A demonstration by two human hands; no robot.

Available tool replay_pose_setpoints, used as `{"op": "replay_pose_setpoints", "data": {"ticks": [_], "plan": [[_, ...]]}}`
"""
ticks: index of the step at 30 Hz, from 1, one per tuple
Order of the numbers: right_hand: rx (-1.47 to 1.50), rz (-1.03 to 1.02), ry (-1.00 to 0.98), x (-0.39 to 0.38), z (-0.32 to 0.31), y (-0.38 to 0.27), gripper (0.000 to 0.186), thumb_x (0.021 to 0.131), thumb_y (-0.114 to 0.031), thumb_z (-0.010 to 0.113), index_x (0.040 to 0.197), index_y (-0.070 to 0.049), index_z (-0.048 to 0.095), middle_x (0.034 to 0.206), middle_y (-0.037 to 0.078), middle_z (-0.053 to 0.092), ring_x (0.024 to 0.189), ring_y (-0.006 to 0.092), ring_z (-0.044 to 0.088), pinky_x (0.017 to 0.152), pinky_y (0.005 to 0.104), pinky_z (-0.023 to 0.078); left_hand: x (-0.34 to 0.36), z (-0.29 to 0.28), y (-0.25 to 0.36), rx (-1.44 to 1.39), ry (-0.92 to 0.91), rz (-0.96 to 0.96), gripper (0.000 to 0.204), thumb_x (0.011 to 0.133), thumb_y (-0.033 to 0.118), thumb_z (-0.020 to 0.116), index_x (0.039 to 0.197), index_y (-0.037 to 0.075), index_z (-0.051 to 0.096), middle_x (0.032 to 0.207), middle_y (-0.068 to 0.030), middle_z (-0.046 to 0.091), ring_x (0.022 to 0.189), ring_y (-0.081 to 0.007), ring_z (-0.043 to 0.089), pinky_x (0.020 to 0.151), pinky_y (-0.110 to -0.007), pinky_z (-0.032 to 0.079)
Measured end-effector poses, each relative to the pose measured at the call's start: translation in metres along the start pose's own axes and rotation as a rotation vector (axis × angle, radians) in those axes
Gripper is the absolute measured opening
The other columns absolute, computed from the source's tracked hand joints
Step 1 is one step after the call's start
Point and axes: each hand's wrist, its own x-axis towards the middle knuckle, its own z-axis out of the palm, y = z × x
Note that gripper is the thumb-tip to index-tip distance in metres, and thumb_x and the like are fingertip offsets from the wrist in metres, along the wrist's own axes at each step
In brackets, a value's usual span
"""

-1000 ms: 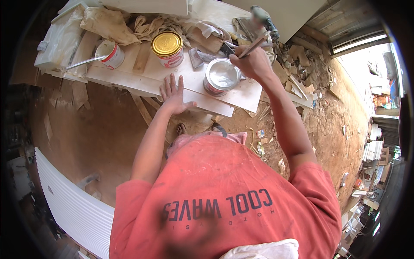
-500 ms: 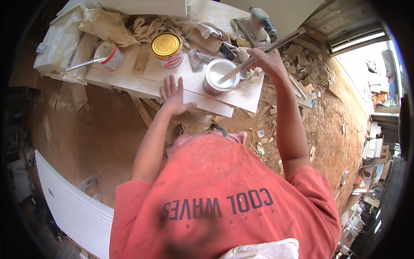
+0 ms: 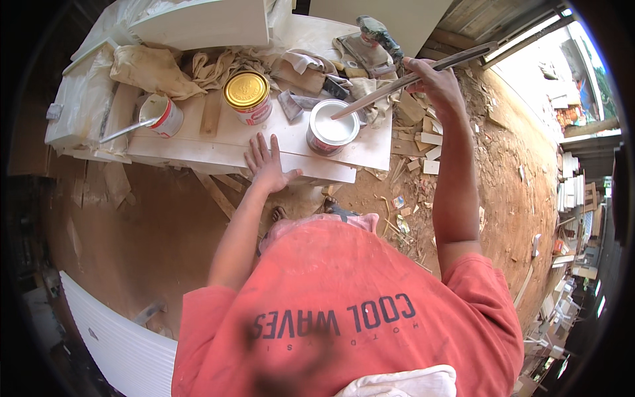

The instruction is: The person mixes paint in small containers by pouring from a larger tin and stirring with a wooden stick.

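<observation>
My right hand (image 3: 435, 81) is closed around a long wooden stick (image 3: 390, 87). The stick slants down to the left, its lower end in the white paint of an uncovered paint can (image 3: 324, 144) near the bench's right end. My left hand (image 3: 268, 165) lies flat with fingers spread on the white board (image 3: 192, 147) at the bench's front edge, left of that can. Behind it stands a can with a gold lid (image 3: 246, 91). Farther left, a tilted red and white can (image 3: 167, 118) has a pale-handled tool (image 3: 126, 130) resting across its mouth.
Crumpled cloths (image 3: 152, 69) and a power tool (image 3: 380, 36) lie along the back of the bench. A wood strip (image 3: 211, 114) rests beside the gold-lidded can. Wood offcuts (image 3: 430, 142) litter the dirt floor at right. A white ribbed panel (image 3: 112, 334) is at lower left.
My right hand has moved slightly up and to the right, and the stick now lies at a lower slant in the can. The left hand stays flat on the board.
</observation>
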Motion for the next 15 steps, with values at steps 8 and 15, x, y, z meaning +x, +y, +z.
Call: {"op": "replay_pose_setpoints", "data": {"ticks": [8,15], "plan": [[0.146,0.003,0.075,-0.045,0.057,0.023,0.040,0.092,-0.039,0.075,0.078,-0.002,0.071,0.067,0.002,0.064,0.058,0.0103,0.058,0.052,0.0267,0.045,-0.008,0.025,-0.008,-0.072,0.386,0.181,0.109,0.083,0.066,0.066,0.159,0.002,0.021,0.165,-0.0302,0.006,0.152,-0.0490,0.001,0.119,-0.066,0.003],[-0.063,0.102,0.310,-0.121,0.015,0.125,0.069,0.079,-0.052,0.081,0.125,-0.002,0.066,0.110,0.015,0.069,0.103,0.0222,0.065,0.093,0.0357,0.049,-0.028,0.042,0.042,0.026,0.275,0.359,0.062,0.093,0.031,0.065,0.144,0.000,0.049,0.163,-0.0201,0.025,0.153,-0.0425,0.012,0.118,-0.067,0.006]]}}
